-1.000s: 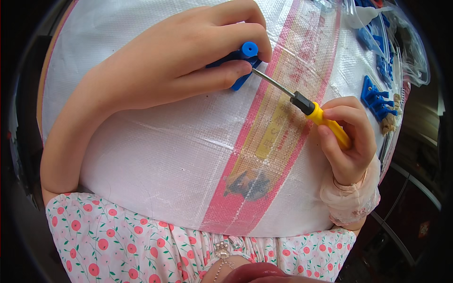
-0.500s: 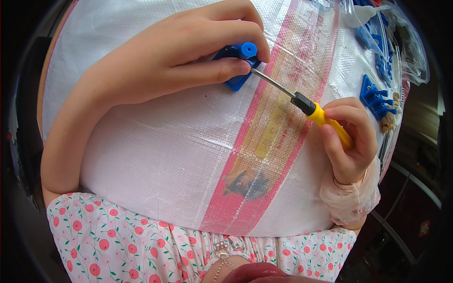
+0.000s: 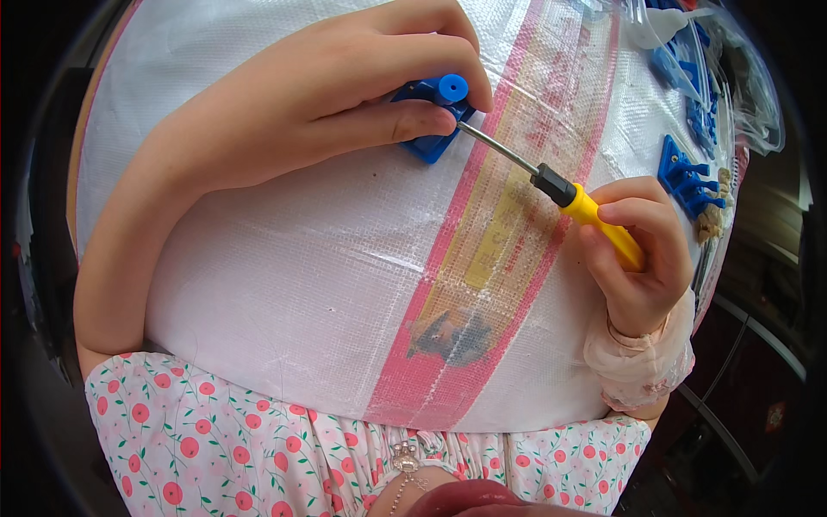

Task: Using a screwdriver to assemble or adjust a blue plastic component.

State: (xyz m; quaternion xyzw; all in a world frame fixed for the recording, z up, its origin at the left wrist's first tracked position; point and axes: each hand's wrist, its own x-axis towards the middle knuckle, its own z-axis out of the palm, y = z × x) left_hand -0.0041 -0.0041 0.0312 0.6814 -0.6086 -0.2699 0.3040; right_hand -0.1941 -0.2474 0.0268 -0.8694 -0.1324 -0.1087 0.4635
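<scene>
At the left, a blue part (image 3: pixel 428 148) with a round knob is held over a white woven sheet (image 3: pixel 276 276) by the left hand (image 3: pixel 332 90), its fingers curled around the far side and its thumb closed against the near side. Toward the middle, the shaft of a screwdriver (image 3: pixel 556 183) is pointed at the part beside the thumb; its very end is partly hidden. The yellow handle is pinched by the closed fingers of the right hand (image 3: pixel 648 280). Work on the held part seems under way rather than finished, though how far any screw is driven cannot be told. Farther right, a pegged blue piece (image 3: pixel 685 178) and a clear plastic bag (image 3: pixel 749 95) are touched by neither hand.
</scene>
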